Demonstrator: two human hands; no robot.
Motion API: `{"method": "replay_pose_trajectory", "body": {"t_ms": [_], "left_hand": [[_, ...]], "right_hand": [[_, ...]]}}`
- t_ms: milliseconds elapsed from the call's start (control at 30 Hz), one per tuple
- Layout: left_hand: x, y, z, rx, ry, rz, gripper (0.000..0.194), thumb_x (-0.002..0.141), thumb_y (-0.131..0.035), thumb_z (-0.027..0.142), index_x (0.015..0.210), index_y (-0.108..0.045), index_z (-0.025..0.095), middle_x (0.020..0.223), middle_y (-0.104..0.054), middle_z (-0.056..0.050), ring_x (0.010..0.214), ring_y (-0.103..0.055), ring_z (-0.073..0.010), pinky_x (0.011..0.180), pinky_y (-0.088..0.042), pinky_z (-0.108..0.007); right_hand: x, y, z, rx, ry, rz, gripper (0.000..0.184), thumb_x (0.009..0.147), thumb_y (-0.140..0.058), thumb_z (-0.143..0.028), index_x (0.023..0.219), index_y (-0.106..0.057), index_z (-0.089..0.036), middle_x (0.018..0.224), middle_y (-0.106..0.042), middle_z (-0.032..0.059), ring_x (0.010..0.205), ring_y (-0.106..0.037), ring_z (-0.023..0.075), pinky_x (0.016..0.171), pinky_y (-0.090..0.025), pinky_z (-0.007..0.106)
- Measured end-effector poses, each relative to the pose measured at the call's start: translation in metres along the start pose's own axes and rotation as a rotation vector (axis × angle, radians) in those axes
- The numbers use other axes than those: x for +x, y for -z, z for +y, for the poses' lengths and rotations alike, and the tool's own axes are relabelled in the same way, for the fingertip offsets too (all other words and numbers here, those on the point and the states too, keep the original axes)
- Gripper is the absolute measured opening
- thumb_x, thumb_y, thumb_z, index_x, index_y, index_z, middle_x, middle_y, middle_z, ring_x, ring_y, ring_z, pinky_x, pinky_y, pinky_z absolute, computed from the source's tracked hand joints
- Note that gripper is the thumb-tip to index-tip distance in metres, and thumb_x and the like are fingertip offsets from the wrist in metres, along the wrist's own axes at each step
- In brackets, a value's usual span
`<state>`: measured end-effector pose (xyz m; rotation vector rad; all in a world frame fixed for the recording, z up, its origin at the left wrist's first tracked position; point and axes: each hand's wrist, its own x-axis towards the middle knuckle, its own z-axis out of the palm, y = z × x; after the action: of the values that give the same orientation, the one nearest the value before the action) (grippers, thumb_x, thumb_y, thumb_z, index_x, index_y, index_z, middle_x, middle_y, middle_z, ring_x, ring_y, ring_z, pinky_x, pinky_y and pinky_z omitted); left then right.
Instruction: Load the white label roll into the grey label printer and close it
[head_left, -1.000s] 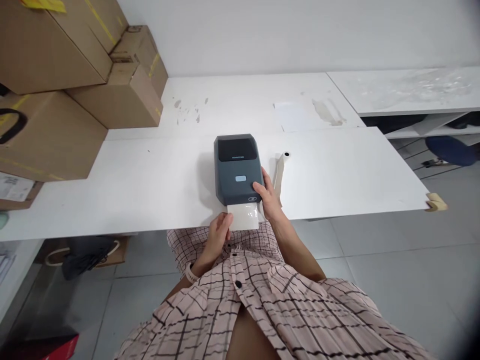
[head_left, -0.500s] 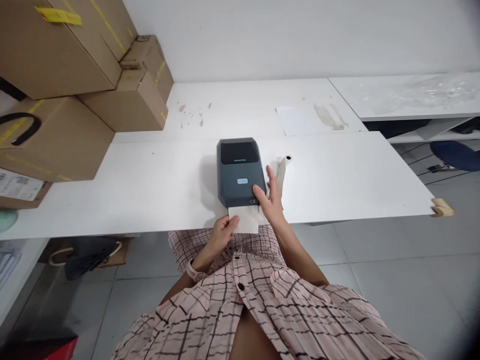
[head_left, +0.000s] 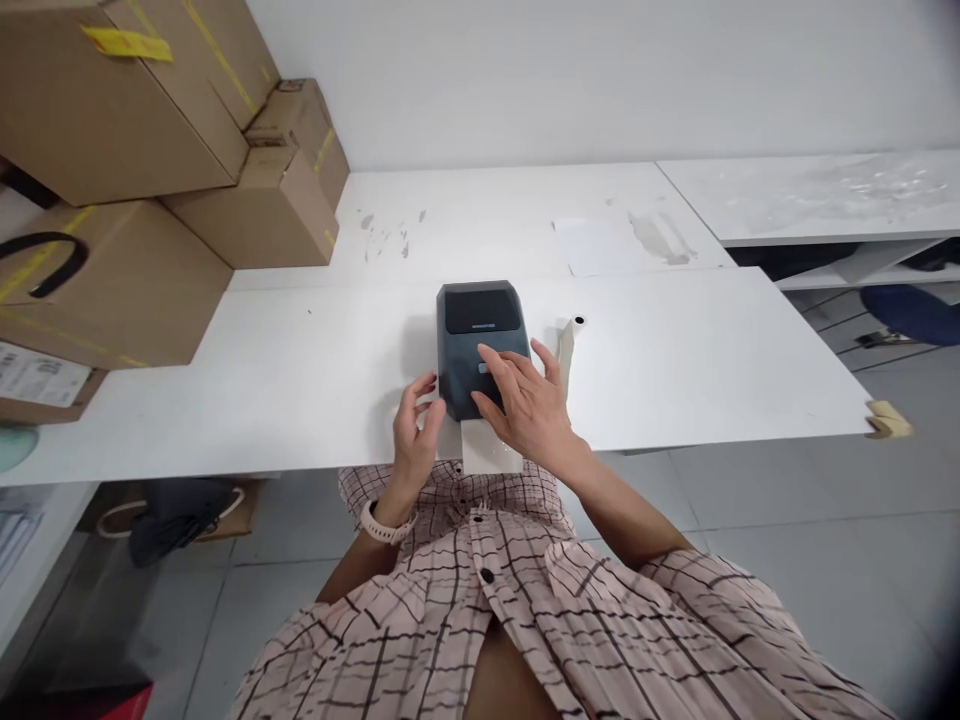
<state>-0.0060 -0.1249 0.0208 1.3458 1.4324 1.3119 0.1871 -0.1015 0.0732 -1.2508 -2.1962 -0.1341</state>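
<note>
A dark blue-grey label printer [head_left: 459, 365] with a black window on top stands near the front edge of the white table. A blank white label [head_left: 484, 452] sticks out of its front and overhangs the table edge. My right hand [head_left: 529, 405] is over the printer's top, fingers spread, with a fingertip at the light button. Beside the printer's left side is my left hand [head_left: 418, 430], fingers apart and curved, holding nothing. A small roll of pale paper [head_left: 571, 345] lies right of the printer, partly hidden by my right hand.
Cardboard boxes [head_left: 247, 205] are stacked at the back left of the white table [head_left: 315, 400]. A thin white sheet [head_left: 589, 247] lies at the back right. Brown tape [head_left: 889, 419] wraps the table's right corner. A dark blue stool [head_left: 911, 312] stands beyond.
My left hand has let go of the label and moved up to the printer's left side. My right hand has moved left from the printer's right edge onto its top.
</note>
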Motion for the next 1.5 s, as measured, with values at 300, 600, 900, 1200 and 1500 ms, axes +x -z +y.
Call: {"method": "replay_pose_trajectory", "body": {"t_ms": [300, 600, 900, 1200, 1500], "left_hand": [[-0.007, -0.021, -0.005, -0.190, 0.082, -0.152, 0.079, 0.099, -0.059, 0.056, 0.167, -0.028, 0.031, 0.176, -0.028, -0.008, 0.161, -0.033, -0.0295, 0.126, -0.042, -0.041], [-0.003, -0.037, -0.033, -0.163, -0.091, 0.022, 0.072, 0.104, -0.034, 0.066, 0.165, -0.035, 0.028, 0.175, -0.031, -0.008, 0.164, -0.026, -0.0263, 0.134, -0.026, -0.045], [0.004, -0.030, -0.016, -0.170, -0.123, 0.067, 0.072, 0.104, -0.030, 0.067, 0.158, -0.050, 0.024, 0.177, -0.027, -0.006, 0.164, -0.025, -0.0291, 0.133, -0.030, -0.043], [0.101, -0.018, 0.042, -0.128, -0.369, -0.012, 0.074, 0.101, -0.044, 0.067, 0.164, -0.034, 0.028, 0.167, -0.047, -0.010, 0.158, -0.039, -0.0280, 0.132, -0.030, -0.047], [0.171, -0.033, 0.030, -0.018, -0.453, -0.132, 0.080, 0.101, -0.053, 0.060, 0.168, -0.015, 0.036, 0.179, -0.018, -0.007, 0.166, -0.013, -0.0281, 0.133, -0.019, -0.052]], "right_hand": [[-0.053, -0.030, 0.012, 0.737, -0.478, 0.108, 0.067, 0.106, -0.046, -0.056, 0.165, -0.023, -0.036, 0.175, -0.029, 0.0060, 0.164, -0.025, 0.0250, 0.130, -0.033, 0.053], [-0.060, -0.048, 0.013, 0.961, -0.692, 0.190, 0.070, 0.103, -0.034, -0.070, 0.165, -0.032, -0.036, 0.176, -0.029, -0.0004, 0.163, -0.025, 0.0219, 0.136, -0.022, 0.050], [-0.053, -0.036, 0.022, 0.906, -0.645, 0.183, 0.071, 0.103, -0.023, -0.074, 0.160, -0.042, -0.038, 0.171, -0.040, -0.0025, 0.162, -0.031, 0.0247, 0.136, -0.017, 0.054], [0.060, -0.002, 0.083, 0.718, -0.357, 0.153, 0.084, 0.098, -0.001, -0.080, 0.169, -0.017, -0.038, 0.175, -0.031, -0.0034, 0.163, -0.026, 0.0277, 0.133, -0.027, 0.054], [0.144, -0.024, 0.133, 0.565, -0.286, 0.105, 0.080, 0.101, 0.000, -0.078, 0.169, 0.004, -0.036, 0.179, -0.014, -0.0016, 0.166, -0.013, 0.0287, 0.133, -0.019, 0.056]]}}
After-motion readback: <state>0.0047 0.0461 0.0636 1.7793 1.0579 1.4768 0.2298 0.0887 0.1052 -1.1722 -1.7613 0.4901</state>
